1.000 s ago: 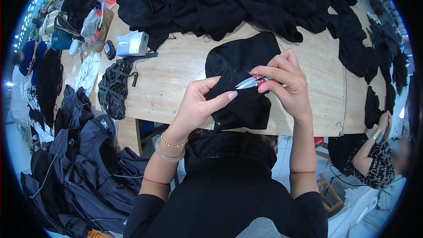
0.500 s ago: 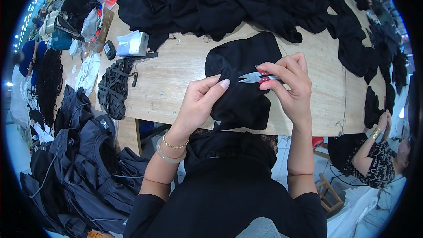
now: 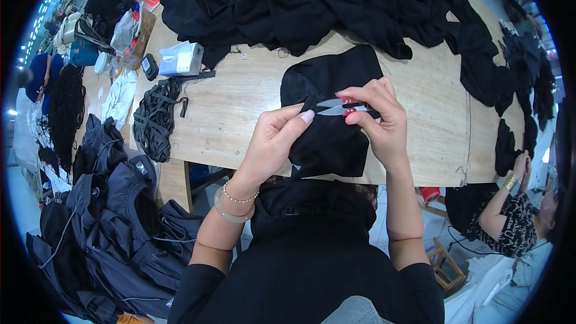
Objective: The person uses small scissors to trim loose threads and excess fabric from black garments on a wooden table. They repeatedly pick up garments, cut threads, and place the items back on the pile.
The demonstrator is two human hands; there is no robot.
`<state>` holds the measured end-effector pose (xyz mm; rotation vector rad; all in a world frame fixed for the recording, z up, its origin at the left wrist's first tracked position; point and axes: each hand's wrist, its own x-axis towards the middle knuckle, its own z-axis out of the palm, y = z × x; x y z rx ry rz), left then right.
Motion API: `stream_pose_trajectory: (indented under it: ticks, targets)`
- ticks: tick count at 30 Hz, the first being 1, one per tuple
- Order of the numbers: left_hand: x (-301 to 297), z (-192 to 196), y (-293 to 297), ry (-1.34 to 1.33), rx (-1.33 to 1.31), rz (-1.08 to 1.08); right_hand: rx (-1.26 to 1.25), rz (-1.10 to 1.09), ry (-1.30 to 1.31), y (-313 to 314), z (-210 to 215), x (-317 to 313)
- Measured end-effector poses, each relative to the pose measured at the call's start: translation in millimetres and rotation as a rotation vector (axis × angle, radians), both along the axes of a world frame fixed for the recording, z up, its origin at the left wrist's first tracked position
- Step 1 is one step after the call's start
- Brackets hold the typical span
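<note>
Centrally, a black cloth (image 3: 333,141) lies on the counter (image 3: 222,120) near its front edge; the left hand (image 3: 275,137) has its grip clamped on a fold, while the right hand (image 3: 384,123) grasps red-handled snips (image 3: 349,107), blades parted.

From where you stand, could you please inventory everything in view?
thread snips: one, red and silver, centre
cloth piece: one, black, table's near edge
garment pile: one, black, far side
strap bundle: one, dark grey, table's left
packet: one, mostly white, table's left
table: one, pale wood, centre
drawstring garments: several, dark grey, lower left
stool: one, wooden, lower right
co-worker: one, black patterned top, right edge
clutter: uncounted, mixed, upper left
left grip: one, on cloth
right grip: one, on snips
</note>
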<state>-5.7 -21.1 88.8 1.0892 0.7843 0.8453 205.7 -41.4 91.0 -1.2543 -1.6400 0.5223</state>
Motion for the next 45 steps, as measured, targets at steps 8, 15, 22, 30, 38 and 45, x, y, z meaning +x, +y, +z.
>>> stream_pose_trajectory:
  ticks: [8, 15, 22, 30, 38, 45]
  targets:
    - [-2, -8, 2, -0.042, -0.012, 0.006, 0.028, -0.050, -0.135, -5, 6, 12]
    - [-4, -11, 5, -0.061, 0.041, -0.044, 0.027, 0.002, -0.179, -1, 7, 11]
    - [-7, -13, 6, -0.024, 0.052, -0.049, 0.070, 0.041, -0.276, 3, 11, 17]
    - [-5, -11, 5, -0.033, 0.039, -0.027, 0.070, 0.041, -0.277, 3, 12, 16]
    - [-6, -10, 4, -0.042, 0.038, -0.046, 0.086, 0.076, -0.283, 4, 12, 12]
    - [0, -9, 2, -0.070, 0.012, 0.057, -0.195, 0.076, 0.310, -4, 6, 2]
